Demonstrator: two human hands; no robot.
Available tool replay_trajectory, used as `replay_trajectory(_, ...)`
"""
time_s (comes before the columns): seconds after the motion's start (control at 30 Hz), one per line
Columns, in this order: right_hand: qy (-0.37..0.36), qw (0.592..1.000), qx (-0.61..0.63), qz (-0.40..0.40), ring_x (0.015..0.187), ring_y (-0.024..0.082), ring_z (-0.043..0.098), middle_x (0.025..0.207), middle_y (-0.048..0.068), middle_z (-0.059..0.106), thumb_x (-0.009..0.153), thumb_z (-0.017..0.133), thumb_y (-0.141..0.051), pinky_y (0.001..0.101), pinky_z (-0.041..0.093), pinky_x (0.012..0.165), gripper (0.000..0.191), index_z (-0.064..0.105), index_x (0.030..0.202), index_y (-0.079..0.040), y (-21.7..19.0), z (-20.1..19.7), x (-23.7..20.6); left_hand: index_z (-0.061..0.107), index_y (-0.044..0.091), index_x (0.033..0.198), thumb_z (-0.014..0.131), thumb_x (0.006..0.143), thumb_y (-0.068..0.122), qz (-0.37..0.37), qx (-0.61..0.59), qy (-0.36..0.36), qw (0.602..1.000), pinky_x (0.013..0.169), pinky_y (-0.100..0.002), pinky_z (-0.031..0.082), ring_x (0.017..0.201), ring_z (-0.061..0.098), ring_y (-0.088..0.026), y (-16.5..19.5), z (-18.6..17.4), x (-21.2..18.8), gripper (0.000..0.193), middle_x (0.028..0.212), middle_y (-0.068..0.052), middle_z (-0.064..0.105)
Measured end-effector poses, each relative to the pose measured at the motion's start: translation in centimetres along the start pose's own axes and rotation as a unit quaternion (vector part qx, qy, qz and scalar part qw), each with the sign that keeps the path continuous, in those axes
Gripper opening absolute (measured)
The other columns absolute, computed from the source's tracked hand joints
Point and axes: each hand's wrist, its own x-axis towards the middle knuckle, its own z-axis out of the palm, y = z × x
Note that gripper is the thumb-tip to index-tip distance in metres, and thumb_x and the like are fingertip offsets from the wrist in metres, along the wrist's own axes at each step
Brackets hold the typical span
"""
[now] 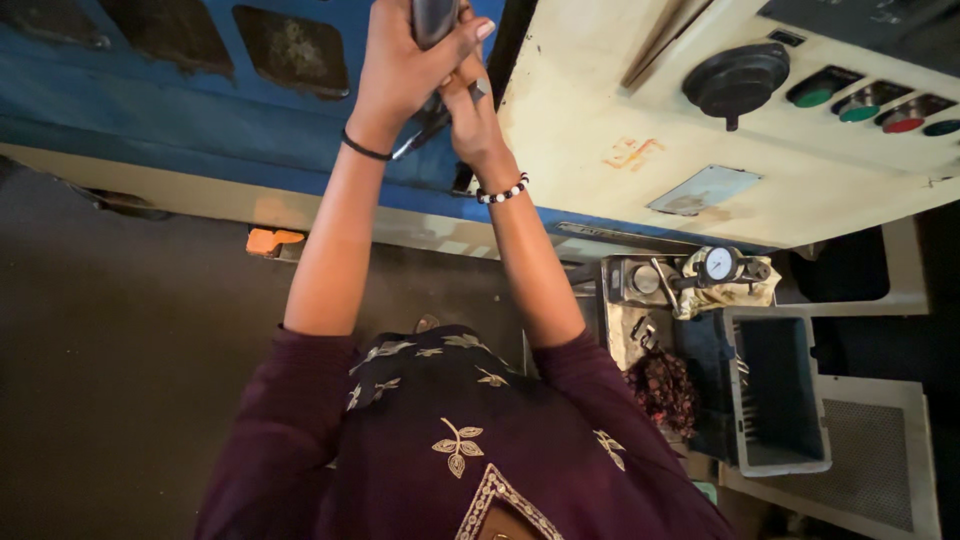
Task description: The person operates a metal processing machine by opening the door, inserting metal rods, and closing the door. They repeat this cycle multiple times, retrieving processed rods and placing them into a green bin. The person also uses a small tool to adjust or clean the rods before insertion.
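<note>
- The left hand (400, 65) is wrapped firmly around a dark grey handle (433, 18) at the top edge of the view, with the thumb across its front.
- The right hand (468, 100) sits just behind and below the left one, touching it; its fingers are mostly hidden, so I cannot tell how it grips or what it holds.
- A thin metal rod (422, 128) (maybe part of the same lever) runs down and to the left from between the two hands.
- The left wrist has a thin black band (364, 150); the right wrist has a bracelet of black and white beads (502, 191).
- The handle stands in front of a blue machine body (180, 100), far in the scene.
- To the right is a cream control panel (600, 120) with a black knob (735, 80) and green and red buttons.
- Lower right, near the person, there is a dial gauge (719, 264) and a grey plastic bin (775, 390).
</note>
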Motion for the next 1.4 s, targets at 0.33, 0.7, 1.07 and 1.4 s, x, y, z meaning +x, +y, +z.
replay_trajectory(0.33,-0.003,1.0,-0.013,0.005,0.159,0.029,0.025,0.166,0.012,0.032,0.114,0.045,-0.03,0.038,0.018,0.134,0.05,0.046,0.155,-0.001,0.2,-0.1,-0.3,0.063,0.0,0.104,0.082,0.103,0.008,-0.011,0.059,0.021,0.998,0.078,-0.03,0.056,0.085,0.067,-0.013,0.2,0.2,-0.1,0.02,0.095,-0.005,0.07)
replay_trajectory(0.7,0.009,0.999,-0.017,0.029,0.161,0.029,0.017,0.172,0.013,0.024,0.111,0.05,-0.019,0.0373,0.011,0.134,0.052,0.041,0.158,-0.001,-0.8,0.7,-0.4,0.06,-0.001,0.107,0.083,0.102,0.006,-0.08,0.038,0.022,0.996,0.082,-0.029,0.059,0.091,0.069,-0.012,1.5,-0.2,-0.3,0.024,0.096,-0.005,0.069)
replay_trajectory(1.07,-0.01,0.997,-0.076,0.023,0.156,0.034,0.025,0.162,0.015,0.036,0.095,0.053,-0.012,0.0408,0.016,0.134,0.055,0.049,0.149,-0.002,-1.6,0.9,-0.1,0.056,-0.002,0.114,0.076,0.105,-0.006,-0.062,0.032,-0.003,0.998,0.088,-0.028,0.058,0.095,0.069,-0.014,1.8,-0.7,-0.7,0.022,0.103,-0.008,0.067)
replay_trajectory(1.4,-0.014,0.996,-0.092,0.014,0.16,0.033,0.019,0.165,0.015,0.03,0.095,0.052,-0.008,0.0404,0.014,0.131,0.053,0.051,0.148,-0.004,-2.2,0.8,-0.1,0.055,-0.001,0.115,0.073,0.105,-0.009,-0.015,0.03,-0.016,0.999,0.088,-0.028,0.056,0.092,0.066,-0.015,2.4,-0.4,-0.5,0.022,0.106,-0.009,0.066)
